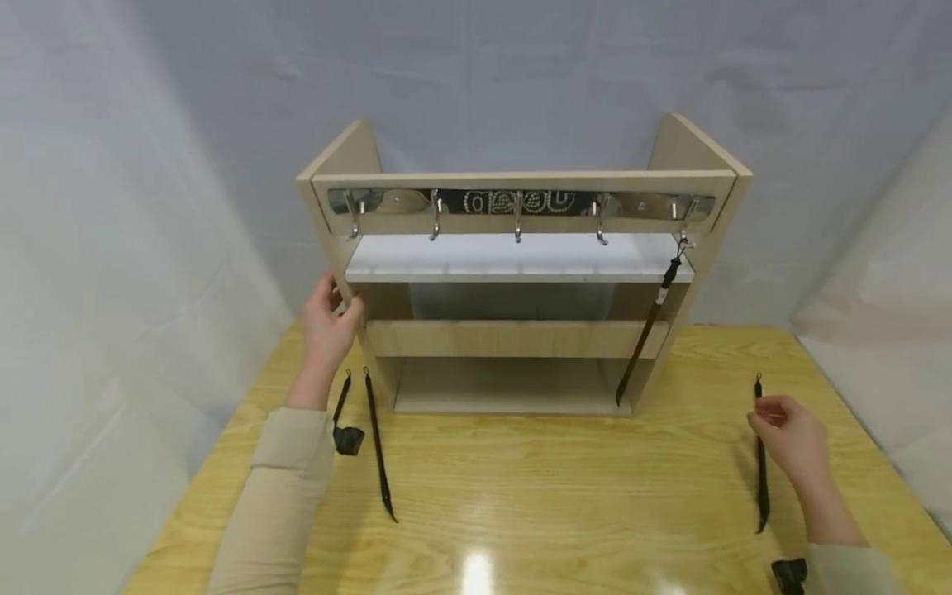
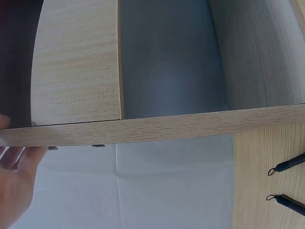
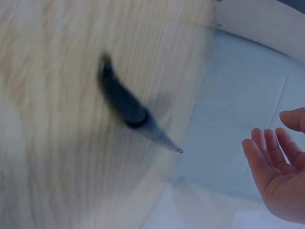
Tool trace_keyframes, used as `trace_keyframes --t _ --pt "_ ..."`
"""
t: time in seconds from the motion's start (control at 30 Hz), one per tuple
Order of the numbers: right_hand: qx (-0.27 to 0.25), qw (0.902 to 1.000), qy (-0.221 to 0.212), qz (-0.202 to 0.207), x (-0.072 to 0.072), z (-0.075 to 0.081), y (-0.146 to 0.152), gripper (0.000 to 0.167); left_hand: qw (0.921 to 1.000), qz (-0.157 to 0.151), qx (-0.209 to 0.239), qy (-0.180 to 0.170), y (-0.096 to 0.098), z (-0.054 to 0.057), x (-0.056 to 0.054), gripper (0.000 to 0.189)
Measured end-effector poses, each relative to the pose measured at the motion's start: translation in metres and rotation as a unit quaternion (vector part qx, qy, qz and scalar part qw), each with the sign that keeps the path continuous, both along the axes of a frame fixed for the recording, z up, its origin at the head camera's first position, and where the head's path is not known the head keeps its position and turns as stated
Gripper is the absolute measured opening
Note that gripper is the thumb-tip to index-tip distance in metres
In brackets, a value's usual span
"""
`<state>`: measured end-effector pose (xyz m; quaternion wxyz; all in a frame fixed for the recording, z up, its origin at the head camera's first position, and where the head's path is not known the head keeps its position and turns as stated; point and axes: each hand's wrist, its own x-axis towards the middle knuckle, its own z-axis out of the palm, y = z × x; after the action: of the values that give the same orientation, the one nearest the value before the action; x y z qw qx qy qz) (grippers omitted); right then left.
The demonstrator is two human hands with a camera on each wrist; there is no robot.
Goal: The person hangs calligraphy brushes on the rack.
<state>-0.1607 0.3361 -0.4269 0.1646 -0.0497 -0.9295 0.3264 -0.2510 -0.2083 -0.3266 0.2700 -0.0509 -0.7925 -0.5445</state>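
Note:
My left hand [image 1: 327,326] grips the front edge of the left side panel [image 2: 157,129] of a small wooden shelf, thumb and fingers on either side of it. My right hand [image 1: 792,434] hovers over a dark calligraphy brush [image 1: 760,471] lying on the table at the right. Nothing is between its fingers in the right wrist view, where that brush looks blurred. From the rightmost hook [image 1: 690,219] another calligraphy brush [image 1: 647,335] hangs by its loop, tip down and slanting left. Two more brushes lie left of the shelf; the nearer-to-shelf brush [image 1: 378,446] shows fully.
The wooden shelf [image 1: 513,339] stands at the back of the table [image 1: 521,479]. Its metal rack [image 1: 476,202] carries several hooks along the top. The other left brush [image 1: 342,397] is partly covered by a black wrist camera [image 1: 348,440]. White sheeting [image 1: 483,74] surrounds the table.

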Motion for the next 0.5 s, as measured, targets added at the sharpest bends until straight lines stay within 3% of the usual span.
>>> trace_keyframes --t 0.37,0.5 --pt "0.028 0.9972 -0.066 0.023 0.005 -0.014 0.028 0.035 1.0000 -0.002 0.003 0.002 0.001 -0.001 0.001 0.036" --pt "0.036 0.9896 -0.133 0.042 0.001 -0.017 0.036 0.044 1.0000 -0.003 0.004 0.003 0.000 0.000 0.001 0.036"
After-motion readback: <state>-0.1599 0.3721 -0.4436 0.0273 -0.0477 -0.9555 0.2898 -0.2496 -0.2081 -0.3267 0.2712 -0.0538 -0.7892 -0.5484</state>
